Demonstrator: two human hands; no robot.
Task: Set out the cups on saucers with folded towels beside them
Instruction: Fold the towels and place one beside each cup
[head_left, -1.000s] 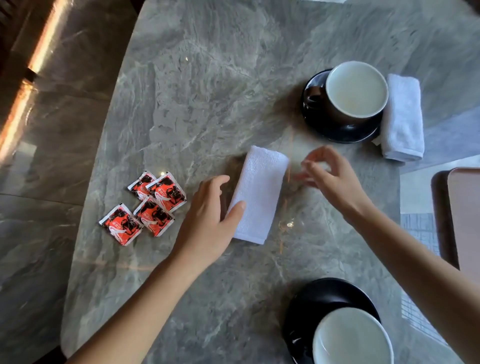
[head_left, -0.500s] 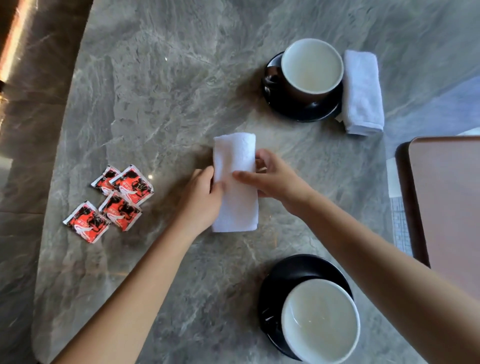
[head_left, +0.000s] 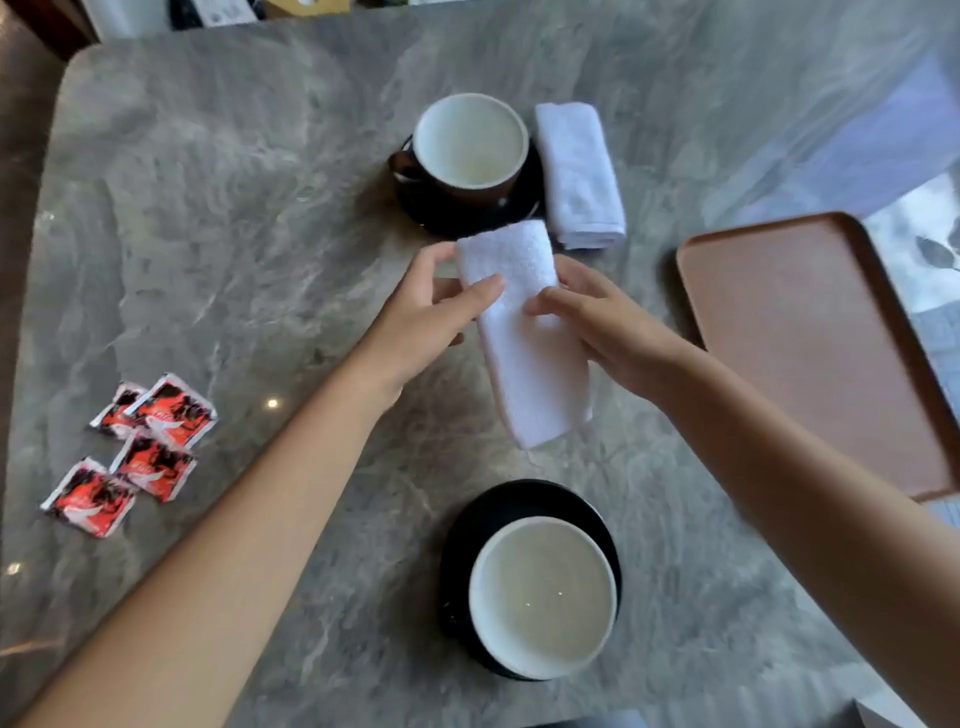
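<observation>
A folded white towel (head_left: 524, 343) is lifted off the grey marble table (head_left: 218, 218), tilted, held from both sides. My left hand (head_left: 426, 306) pinches its left edge with thumb on top; my right hand (head_left: 597, 317) grips its right edge. Behind it stands a dark cup (head_left: 470, 143) with a white inside on a black saucer (head_left: 524, 195), with a second folded white towel (head_left: 579, 174) lying right beside it. Near me a second cup (head_left: 543, 597) sits on its black saucer (head_left: 498, 506), with no towel next to it.
Several red sachets (head_left: 140, 452) lie at the left of the table. A brown tray (head_left: 810, 338) rests at the right edge. The table's rounded left edge drops to a dark floor.
Both hands closed on the towel and lifted it off the table, carrying it to the right; the head view also shifted, bringing the tray into sight.
</observation>
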